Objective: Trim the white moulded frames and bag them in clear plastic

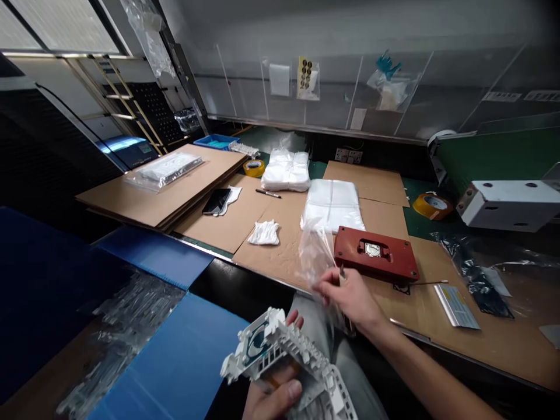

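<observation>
White plastic frame (301, 349), head view: matt, toothed along its edges, slotted and ribbed, with a round teal-and-white piece set in one end. Held tilted over the lap, just off the worktop (271, 134) edge. Left hand (272, 398) cradles it from below, fingers clamped on it, thumb on the near side.

Right hand (352, 296): fingers pinched together on a thin, crumpled clear bag (315, 254). Red block (350, 252) near it, smooth, rectangular, a metal disc seated in its central recess. Flat brown cardboard (280, 265) covers much of the green surface; two soft white bundles (335, 198) (286, 170) tied with string.

Containers: blue tray (202, 142) at the back, teal contents, unclear. Blue-walled box (186, 353) at left, glossy clear plastic heaped beside its panels. Clear packet (168, 169) on the cardboard stack (175, 201), something flat and pale inside.
</observation>
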### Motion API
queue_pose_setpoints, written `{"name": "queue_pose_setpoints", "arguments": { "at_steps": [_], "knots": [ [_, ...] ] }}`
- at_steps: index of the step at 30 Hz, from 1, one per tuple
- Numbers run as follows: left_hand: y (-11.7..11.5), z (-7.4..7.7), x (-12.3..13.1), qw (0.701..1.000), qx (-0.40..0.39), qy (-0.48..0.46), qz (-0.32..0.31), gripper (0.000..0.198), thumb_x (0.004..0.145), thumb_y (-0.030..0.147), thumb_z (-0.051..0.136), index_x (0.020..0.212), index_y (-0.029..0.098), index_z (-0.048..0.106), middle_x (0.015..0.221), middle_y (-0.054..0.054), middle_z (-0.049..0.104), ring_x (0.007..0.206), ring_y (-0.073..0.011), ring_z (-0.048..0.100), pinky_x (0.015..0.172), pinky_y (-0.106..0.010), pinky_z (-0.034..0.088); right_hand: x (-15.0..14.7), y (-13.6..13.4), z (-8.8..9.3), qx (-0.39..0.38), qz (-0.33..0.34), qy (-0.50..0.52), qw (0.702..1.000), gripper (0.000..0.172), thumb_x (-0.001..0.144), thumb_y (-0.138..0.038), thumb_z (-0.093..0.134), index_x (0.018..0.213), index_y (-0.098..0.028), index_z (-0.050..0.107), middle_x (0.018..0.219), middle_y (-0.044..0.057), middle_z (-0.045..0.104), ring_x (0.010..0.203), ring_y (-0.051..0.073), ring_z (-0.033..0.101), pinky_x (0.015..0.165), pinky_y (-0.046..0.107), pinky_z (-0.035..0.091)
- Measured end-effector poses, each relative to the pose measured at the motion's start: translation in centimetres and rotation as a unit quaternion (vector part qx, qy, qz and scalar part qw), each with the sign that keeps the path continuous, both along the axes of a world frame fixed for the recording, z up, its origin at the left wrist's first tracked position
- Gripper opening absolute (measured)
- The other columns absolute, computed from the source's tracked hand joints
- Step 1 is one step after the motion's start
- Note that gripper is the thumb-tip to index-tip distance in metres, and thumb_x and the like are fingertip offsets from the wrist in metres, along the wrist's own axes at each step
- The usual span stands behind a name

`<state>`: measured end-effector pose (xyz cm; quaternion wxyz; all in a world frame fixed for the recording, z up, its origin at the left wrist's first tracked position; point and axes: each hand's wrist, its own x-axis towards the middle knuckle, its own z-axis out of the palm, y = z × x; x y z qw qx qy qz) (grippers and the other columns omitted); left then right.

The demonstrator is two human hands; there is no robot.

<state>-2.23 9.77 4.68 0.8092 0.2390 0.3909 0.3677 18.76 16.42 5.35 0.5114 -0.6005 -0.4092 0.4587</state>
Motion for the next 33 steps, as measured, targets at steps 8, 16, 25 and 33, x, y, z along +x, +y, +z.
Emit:
{"name": "queue_pose_setpoints", "arguments": {
  "at_steps": [8, 16, 25, 33],
  "knots": [
    [-1.2, -2.1, 1.5, 0.998, -0.038, 0.052, -0.005, 0.044, 0.066, 0.025, 0.084, 0.107, 0.012, 0.075, 0.108, -0.015, 0.077, 0.111, -0.0386, 0.068, 0.098, -0.047, 0.053, -1.1, -10.8, -4.4, -0.118, -0.018, 0.147, 0.982, 0.035, 0.08, -0.048, 0.078, 0.073, -0.016, 0.067, 0.064, 0.001, 0.068, 0.049, 0.007, 0.049, 0.047, 0.02, 0.039],
    [-1.1, -2.8, 1.4, 0.992, -0.068, 0.108, -0.01, 0.052, 0.07, 0.022, 0.085, 0.119, 0.018, 0.066, 0.104, -0.008, 0.077, 0.09, -0.0262, 0.073, 0.081, -0.037, 0.06, 1.7, -16.9, -4.5, -0.211, 0.058, 0.311, 0.925, 0.043, 0.073, -0.052, 0.082, 0.088, -0.019, 0.059, 0.064, 0.0, 0.059, 0.046, 0.011, 0.054, 0.032, 0.017, 0.015],
    [0.9, -2.5, -1.7, 0.979, 0.02, 0.139, -0.148, 0.078, 0.071, 0.027, 0.082, 0.139, 0.019, 0.045, 0.117, -0.011, 0.071, 0.101, -0.0288, 0.07, 0.086, -0.035, 0.056, 3.3, -16.7, -3.5, -0.183, -0.055, 0.041, 0.981, 0.031, 0.086, -0.046, 0.073, 0.095, -0.016, 0.071, 0.065, -0.001, 0.063, 0.057, 0.01, 0.054, 0.054, 0.021, 0.046],
    [2.1, 1.3, -0.8, 0.816, 0.18, 0.27, -0.478, 0.116, 0.076, 0.019, 0.075, 0.16, 0.032, -0.004, 0.104, -0.002, 0.073, 0.076, -0.0198, 0.067, 0.07, -0.027, 0.049, 1.9, -14.9, -2.0, -0.108, -0.044, -0.053, 0.992, 0.031, 0.093, -0.046, 0.063, 0.103, -0.019, 0.073, 0.058, -0.002, 0.061, 0.05, 0.013, 0.052, 0.051, 0.026, 0.043]
  ]
}}
